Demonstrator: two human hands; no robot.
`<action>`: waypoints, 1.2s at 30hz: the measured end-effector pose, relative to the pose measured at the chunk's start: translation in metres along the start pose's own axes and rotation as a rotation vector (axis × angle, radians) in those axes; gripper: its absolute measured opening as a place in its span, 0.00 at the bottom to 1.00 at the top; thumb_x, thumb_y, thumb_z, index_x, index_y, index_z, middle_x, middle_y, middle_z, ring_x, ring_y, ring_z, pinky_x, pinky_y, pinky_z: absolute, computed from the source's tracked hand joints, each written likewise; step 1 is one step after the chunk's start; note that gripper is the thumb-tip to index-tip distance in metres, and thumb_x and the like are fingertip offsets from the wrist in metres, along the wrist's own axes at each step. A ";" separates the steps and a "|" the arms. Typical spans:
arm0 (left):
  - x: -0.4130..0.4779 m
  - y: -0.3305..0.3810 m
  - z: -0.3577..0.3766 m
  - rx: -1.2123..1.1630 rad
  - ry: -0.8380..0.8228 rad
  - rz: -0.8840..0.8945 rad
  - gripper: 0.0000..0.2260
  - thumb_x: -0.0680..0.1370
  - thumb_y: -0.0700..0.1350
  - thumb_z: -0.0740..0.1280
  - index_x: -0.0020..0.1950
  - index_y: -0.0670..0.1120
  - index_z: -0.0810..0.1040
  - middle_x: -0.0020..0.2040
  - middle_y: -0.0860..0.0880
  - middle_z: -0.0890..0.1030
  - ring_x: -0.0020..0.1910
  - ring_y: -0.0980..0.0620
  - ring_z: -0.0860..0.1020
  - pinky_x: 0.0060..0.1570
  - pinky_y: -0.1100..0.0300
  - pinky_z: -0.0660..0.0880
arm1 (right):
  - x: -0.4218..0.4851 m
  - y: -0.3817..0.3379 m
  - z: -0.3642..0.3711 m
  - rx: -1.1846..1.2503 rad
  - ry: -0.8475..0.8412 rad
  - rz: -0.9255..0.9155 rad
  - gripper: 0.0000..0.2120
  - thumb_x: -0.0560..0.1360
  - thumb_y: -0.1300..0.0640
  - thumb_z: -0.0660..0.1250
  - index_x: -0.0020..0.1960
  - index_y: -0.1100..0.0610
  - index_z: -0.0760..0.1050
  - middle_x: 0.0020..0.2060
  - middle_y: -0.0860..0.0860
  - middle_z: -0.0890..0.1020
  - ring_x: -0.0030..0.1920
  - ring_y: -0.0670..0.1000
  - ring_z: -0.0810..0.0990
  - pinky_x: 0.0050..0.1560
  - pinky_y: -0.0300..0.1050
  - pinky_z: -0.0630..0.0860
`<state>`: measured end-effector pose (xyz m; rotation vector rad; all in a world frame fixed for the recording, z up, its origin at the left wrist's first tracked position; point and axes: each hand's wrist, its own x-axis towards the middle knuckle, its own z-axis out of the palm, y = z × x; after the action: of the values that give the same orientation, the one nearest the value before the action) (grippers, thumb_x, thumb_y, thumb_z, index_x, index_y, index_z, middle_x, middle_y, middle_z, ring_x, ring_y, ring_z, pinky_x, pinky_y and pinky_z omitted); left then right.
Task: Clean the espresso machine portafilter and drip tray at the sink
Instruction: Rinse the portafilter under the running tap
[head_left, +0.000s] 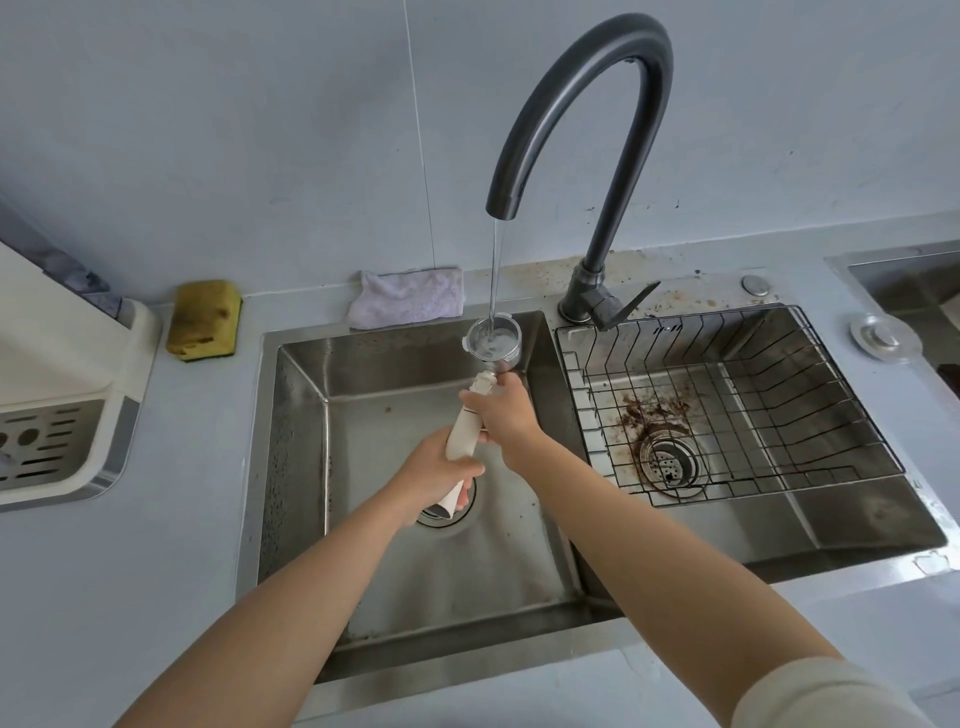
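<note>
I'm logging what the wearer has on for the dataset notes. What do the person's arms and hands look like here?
Both forearms are bare, with no gloves, rings, watch or bracelets visible on the left hand or right hand. The right arm shows the edge of a pale, off-white sleeve pushed up near the elbow. No sleeve shows on the left arm within the frame.

portafilter (492, 340) under running faucet (582, 119), both hands gripping
</note>
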<state>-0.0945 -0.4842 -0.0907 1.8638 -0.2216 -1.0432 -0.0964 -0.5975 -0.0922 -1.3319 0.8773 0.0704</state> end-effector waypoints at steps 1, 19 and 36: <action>0.000 -0.001 0.001 -0.016 -0.014 -0.002 0.14 0.73 0.34 0.62 0.47 0.53 0.74 0.29 0.45 0.72 0.20 0.52 0.70 0.26 0.63 0.69 | 0.000 0.000 -0.001 -0.004 -0.001 -0.004 0.13 0.74 0.63 0.66 0.54 0.56 0.64 0.42 0.50 0.73 0.47 0.52 0.75 0.39 0.43 0.73; 0.019 0.000 0.007 0.040 0.129 -0.006 0.10 0.75 0.38 0.64 0.54 0.45 0.69 0.34 0.48 0.72 0.26 0.51 0.72 0.31 0.59 0.71 | 0.003 -0.005 -0.006 -0.038 -0.031 -0.123 0.09 0.76 0.63 0.63 0.52 0.55 0.65 0.45 0.52 0.75 0.49 0.53 0.75 0.53 0.50 0.74; 0.012 0.003 -0.025 -0.181 -0.057 -0.105 0.12 0.71 0.38 0.68 0.54 0.44 0.74 0.37 0.46 0.77 0.32 0.52 0.77 0.35 0.61 0.75 | 0.000 -0.008 -0.003 0.178 -0.252 -0.090 0.12 0.78 0.67 0.58 0.60 0.57 0.64 0.45 0.51 0.77 0.48 0.52 0.77 0.54 0.49 0.75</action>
<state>-0.0678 -0.4761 -0.0911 1.6986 -0.0597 -1.1503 -0.0937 -0.6020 -0.0855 -1.1651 0.5961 0.0861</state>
